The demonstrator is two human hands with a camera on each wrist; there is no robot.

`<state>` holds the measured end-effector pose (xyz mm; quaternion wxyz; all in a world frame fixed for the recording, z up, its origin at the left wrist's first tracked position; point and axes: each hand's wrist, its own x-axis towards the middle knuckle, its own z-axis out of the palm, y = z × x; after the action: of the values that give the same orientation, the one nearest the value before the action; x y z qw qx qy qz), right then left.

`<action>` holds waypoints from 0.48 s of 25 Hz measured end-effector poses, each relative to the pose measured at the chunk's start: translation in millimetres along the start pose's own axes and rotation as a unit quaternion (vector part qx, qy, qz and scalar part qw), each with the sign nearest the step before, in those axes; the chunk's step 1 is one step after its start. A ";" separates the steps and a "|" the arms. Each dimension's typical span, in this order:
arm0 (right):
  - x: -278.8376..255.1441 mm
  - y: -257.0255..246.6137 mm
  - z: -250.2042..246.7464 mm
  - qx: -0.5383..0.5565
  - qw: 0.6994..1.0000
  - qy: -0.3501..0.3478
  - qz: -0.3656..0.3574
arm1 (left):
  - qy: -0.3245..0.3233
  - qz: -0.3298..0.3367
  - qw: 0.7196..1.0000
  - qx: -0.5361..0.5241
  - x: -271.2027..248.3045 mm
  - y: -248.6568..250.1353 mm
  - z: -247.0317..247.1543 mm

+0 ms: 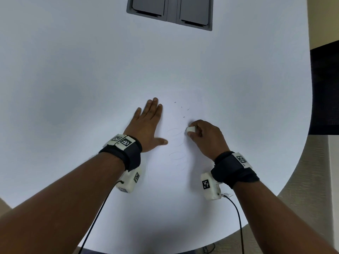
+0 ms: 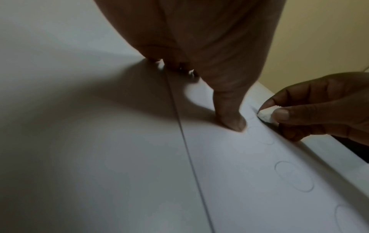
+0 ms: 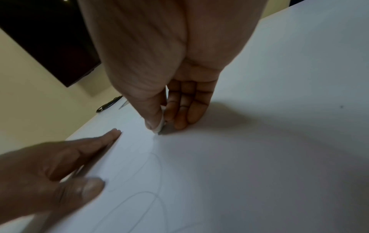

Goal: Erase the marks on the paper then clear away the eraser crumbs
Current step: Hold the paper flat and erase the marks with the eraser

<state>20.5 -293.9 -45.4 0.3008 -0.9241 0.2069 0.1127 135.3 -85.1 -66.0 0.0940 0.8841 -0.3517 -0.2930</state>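
Note:
A white sheet of paper [image 1: 176, 180] lies on the white table, with faint pencil ovals [image 1: 177, 155] down its middle. My left hand [image 1: 148, 123] lies flat with straight fingers on the paper's left edge, thumb [image 2: 231, 116] pressed down. My right hand [image 1: 203, 134] pinches a small white eraser [image 1: 190, 129] between thumb and fingers, its lower end touching the paper beside the top oval. Several dark eraser crumbs [image 1: 184, 116] lie just beyond the eraser. In the right wrist view the eraser [image 3: 160, 126] shows under my thumb.
A grey recessed panel [image 1: 169, 11] with two flaps sits at the table's far middle. The round table edge [image 1: 300, 162] curves away on the right. A dark screen [image 3: 49, 44] hangs on the wall, and a black pen [image 3: 108, 104] lies at the far table edge.

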 end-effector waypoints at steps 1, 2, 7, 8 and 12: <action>-2.1 -4.2 2.8 0.015 1.000 0.014 0.002 | -0.007 -0.002 1.000 -0.001 -1.2 -0.8 1.5; -5.1 -10.5 7.4 0.026 0.999 0.025 -0.001 | -0.010 -0.003 1.000 0.001 -1.7 -1.3 2.9; -19.9 -54.7 51.4 0.083 0.994 0.059 -0.042 | -0.006 0.005 1.000 0.000 0.0 -3.6 6.8; -21.0 -59.9 59.3 0.086 0.993 0.064 -0.054 | -0.005 0.007 1.000 0.001 -0.1 -4.5 7.4; -10.5 -53.5 56.4 0.051 0.992 0.113 -0.028 | -0.008 0.006 1.000 0.002 -0.4 -4.9 7.5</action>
<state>30.6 -217.4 -59.4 0.3253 -0.9199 0.2187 -0.0117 133.4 -80.9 -73.6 0.0913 0.8798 -0.3578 -0.2994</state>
